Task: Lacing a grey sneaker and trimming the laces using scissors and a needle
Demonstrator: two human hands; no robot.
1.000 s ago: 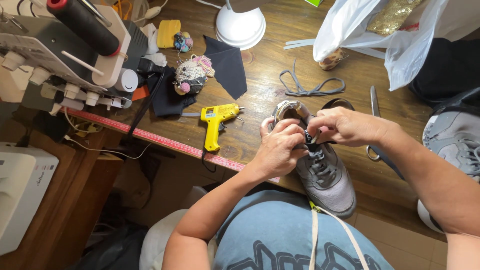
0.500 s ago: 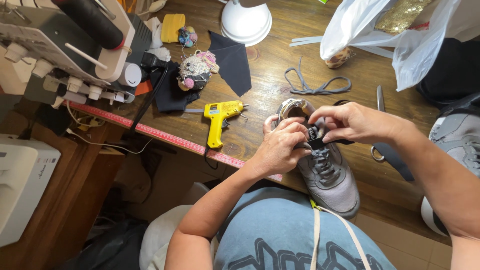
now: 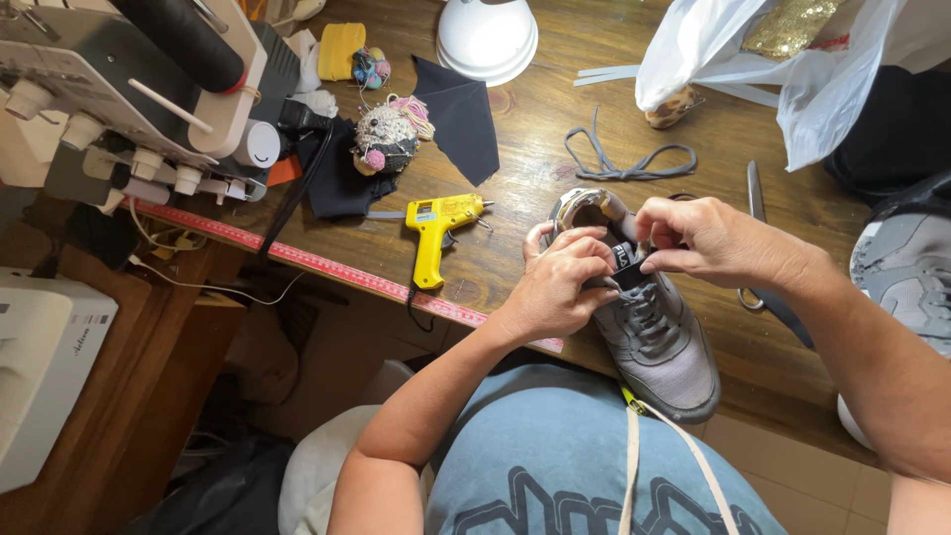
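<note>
A grey sneaker [image 3: 662, 349] lies on the wooden table [image 3: 535, 149], toe pointing toward me. My left hand [image 3: 557, 282] grips its collar and tongue from the left side. My right hand [image 3: 715, 241] pinches the black tongue at the top of the shoe from the right. Both hands meet over the shoe's opening, and the laces below them are threaded.
A yellow glue gun [image 3: 439, 231] lies left of the shoe. A loose grey lace [image 3: 624, 159], scissors [image 3: 755, 213], a black cloth piece [image 3: 461, 119], a white lamp base [image 3: 487, 38] and plastic bags [image 3: 792, 50] sit farther back. A sewing machine [image 3: 139, 89] stands at left, a second grey sneaker [image 3: 906, 277] at right.
Both hands stayed on the shoe's tongue and shifted only slightly; the view moved a little closer over the table.
</note>
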